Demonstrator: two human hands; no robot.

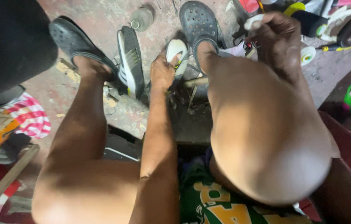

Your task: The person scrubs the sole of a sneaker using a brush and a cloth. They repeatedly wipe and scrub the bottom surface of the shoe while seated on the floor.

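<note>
Gripping a white shoe [176, 52] on the concrete floor [100, 20] between the feet.
Left hand [162, 71] fingers clamp its toe; right hand [277, 39] fingers curl together near clutter, contents unclear; black-soled sneaker [130, 62] stands just beside.

The floor [100, 16] under me is rough, stained concrete. My two clogs stand on it, one far left [69, 39], one far middle [198, 20]. Between them a sneaker [129, 58] lies on its side, with a small jar [141, 18] beyond it. A striped cloth [30, 116] sits at the left, a stick [5, 182] near left, and tools and scraps [312, 25] clutter the far right.
</note>
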